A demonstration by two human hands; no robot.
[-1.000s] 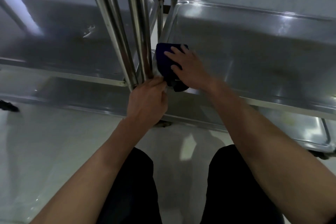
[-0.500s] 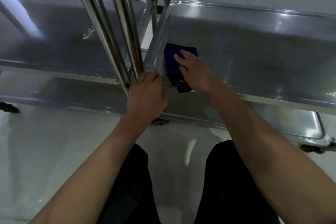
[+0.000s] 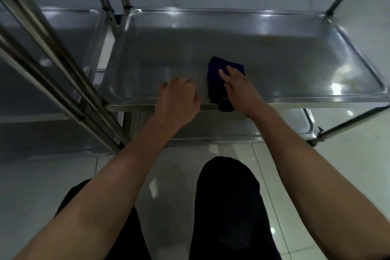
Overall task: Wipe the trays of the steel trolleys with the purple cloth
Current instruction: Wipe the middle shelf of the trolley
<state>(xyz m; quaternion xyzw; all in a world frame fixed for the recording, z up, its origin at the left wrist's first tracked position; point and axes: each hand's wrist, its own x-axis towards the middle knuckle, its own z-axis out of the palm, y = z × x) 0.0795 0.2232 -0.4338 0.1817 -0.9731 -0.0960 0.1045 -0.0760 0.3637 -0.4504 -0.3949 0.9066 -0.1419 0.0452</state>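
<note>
The purple cloth (image 3: 219, 67) lies folded on the floor of the right trolley's top steel tray (image 3: 274, 59), near the middle of its front edge. My right hand (image 3: 240, 91) presses flat on the cloth with straight fingers, and a corner of the cloth hangs over the front rim. Just left of it, my left hand (image 3: 179, 101) holds the tray's front rim, its fingers curled over the edge into the tray.
A second trolley's tray (image 3: 63, 34) adjoins on the left, behind slanting steel posts (image 3: 52, 65). A lower tray (image 3: 295, 120) shows beneath the top one. My legs in black trousers (image 3: 228, 207) stand on the glossy tiled floor (image 3: 348, 154).
My right hand slid the cloth rightward from the tray's front left corner toward the middle. My left hand left the corner by the posts and moved right along the front rim.
</note>
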